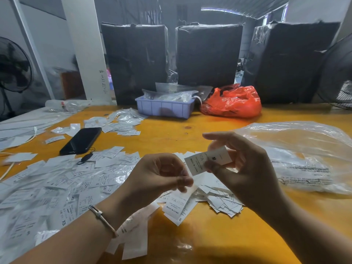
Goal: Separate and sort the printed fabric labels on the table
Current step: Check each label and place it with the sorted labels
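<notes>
My right hand (242, 168) pinches a white fabric label (207, 161) printed "M" and "MADE IN CHINA", held above the table. My left hand (162, 174) pinches the top of a small hanging bunch of labels (177, 204), the front one also reading "MADE IN CHINA". A wide spread of loose printed labels (57, 187) covers the orange table (209, 235) on the left. A smaller heap of labels (222, 201) lies under my hands. More labels and small clear bags (122, 121) lie farther back.
A black phone (81, 141) lies left of centre. A lilac plastic bin (164, 109) with bagged items and a red plastic bag (232, 102) stand at the back. A large clear plastic bag (304, 157) lies right. Black wrapped bales (207, 54) line the far edge; fans stand at both sides.
</notes>
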A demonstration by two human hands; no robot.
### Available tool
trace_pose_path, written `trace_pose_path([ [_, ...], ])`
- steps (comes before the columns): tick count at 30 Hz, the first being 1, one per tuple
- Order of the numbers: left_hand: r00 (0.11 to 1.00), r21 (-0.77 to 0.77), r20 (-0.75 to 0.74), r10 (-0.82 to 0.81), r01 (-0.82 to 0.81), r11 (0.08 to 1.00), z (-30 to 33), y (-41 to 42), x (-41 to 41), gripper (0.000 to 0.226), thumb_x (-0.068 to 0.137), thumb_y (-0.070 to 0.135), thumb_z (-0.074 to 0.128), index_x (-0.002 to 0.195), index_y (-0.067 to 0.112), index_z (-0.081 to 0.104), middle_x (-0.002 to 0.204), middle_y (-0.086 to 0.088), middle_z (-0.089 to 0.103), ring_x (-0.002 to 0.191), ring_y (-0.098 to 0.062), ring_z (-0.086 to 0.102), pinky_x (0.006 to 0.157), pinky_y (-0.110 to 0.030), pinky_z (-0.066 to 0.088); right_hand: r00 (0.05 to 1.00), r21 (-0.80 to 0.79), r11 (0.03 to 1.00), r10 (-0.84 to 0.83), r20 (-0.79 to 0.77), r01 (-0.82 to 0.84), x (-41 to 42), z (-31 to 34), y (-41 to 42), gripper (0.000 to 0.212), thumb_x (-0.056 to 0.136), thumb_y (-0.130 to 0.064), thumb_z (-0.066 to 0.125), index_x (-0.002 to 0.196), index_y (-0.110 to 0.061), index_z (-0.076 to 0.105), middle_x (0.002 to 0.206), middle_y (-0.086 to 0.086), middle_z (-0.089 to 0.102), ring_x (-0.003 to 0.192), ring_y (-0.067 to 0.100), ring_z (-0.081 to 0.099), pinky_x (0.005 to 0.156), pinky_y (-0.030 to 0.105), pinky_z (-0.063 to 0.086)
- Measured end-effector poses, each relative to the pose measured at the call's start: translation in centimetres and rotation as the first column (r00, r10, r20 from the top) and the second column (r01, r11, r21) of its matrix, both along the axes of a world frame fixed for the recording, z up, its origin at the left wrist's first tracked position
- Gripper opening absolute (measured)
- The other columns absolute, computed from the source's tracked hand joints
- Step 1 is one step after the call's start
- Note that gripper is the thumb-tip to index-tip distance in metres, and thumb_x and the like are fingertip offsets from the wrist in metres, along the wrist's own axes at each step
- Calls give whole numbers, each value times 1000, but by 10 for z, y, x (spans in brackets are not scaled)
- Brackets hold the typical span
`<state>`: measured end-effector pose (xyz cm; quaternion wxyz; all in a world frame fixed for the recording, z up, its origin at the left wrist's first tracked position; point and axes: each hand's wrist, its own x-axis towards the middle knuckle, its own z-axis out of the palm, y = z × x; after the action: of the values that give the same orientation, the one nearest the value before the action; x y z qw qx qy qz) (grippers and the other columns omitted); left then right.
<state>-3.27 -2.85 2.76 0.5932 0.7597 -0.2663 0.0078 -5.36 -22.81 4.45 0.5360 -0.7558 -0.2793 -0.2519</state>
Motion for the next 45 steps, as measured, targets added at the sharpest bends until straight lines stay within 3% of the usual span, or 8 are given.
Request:
trace_pose_path([
  [6, 999, 2, -32, -19, 19, 1000, 0, 1, 1, 21, 74, 23, 75, 82, 4, 69, 79, -10, 75, 68, -21, 71, 59, -21, 52, 998, -64, 997, -49, 38, 51, 4, -1, -4, 49, 75, 13, 70, 107, -24, 67, 83, -5, 64, 76, 6, 68, 67, 29, 59],
  [12, 999, 22, -36, -16, 16, 1000, 0, 1, 1, 19, 74, 25, 74, 81, 7, 70, 77, -9, 75, 67, -21, 72, 59, -21, 52, 1000, -138, 990, -13, 6, 13, 6, -4, -5, 49, 73, 15, 68, 104, -22, 69, 80, -6, 65, 73, 3, 65, 64, 19, 55],
  [17, 998, 71, -49, -28, 32, 997, -3, -1, 2, 22, 74, 26, 73, 82, 6, 70, 76, -8, 75, 69, -22, 72, 59, -23, 53, 998, -229, 972, 34, -61, -47, 6, -7, 0, 39, 76, -9, 77, 108, -30, 67, 85, -12, 72, 78, 6, 68, 66, 22, 56],
  [20, 999, 55, -44, 7, -5, 998, -3, 0, 3, 23, 75, 28, 72, 83, 6, 69, 78, -7, 76, 70, -21, 73, 59, -23, 52, 997, -117, 992, -51, -58, 44, 11, -7, -5, 35, 78, -12, 75, 109, -27, 67, 87, -7, 70, 82, 9, 66, 64, 21, 53],
  [24, 998, 42, -57, 21, -18, 999, -3, 0, 4, 23, 75, 29, 72, 81, 8, 69, 79, -5, 76, 69, -18, 72, 59, -21, 51, 994, -19, 995, -100, -43, 100, 13, -7, -6, 24, 77, -4, 76, 92, -22, 73, 75, -3, 71, 70, 8, 65, 62, 18, 50],
  [28, 998, 2, -68, 16, -16, 1000, -4, -1, 3, 14, 72, 28, 73, 75, 14, 70, 80, -6, 76, 71, -14, 69, 58, -19, 50, 996, -64, 995, -85, -41, 82, 9, -12, 1, 20, 73, -1, 78, 85, -17, 76, 74, -7, 73, 67, 6, 66, 60, 20, 52],
  [31, 996, -41, -93, 12, -16, 999, -4, 0, 4, 18, 72, 23, 73, 78, 6, 71, 80, -8, 76, 75, -18, 72, 63, -22, 54, 996, -107, 992, -77, -42, 72, 9, -13, 2, 20, 75, -1, 77, 84, -19, 77, 75, -10, 73, 68, 4, 66, 59, 19, 51],
  [45, 997, 6, -59, 50, -50, 999, -5, 0, 5, 20, 69, 27, 74, 80, 10, 73, 80, -4, 75, 75, -15, 71, 64, -23, 55, 1000, -176, 984, 0, -22, -4, 11, -17, 5, 14, 74, -2, 78, 82, -13, 78, 75, -7, 71, 69, 11, 65, 54, 21, 51],
])
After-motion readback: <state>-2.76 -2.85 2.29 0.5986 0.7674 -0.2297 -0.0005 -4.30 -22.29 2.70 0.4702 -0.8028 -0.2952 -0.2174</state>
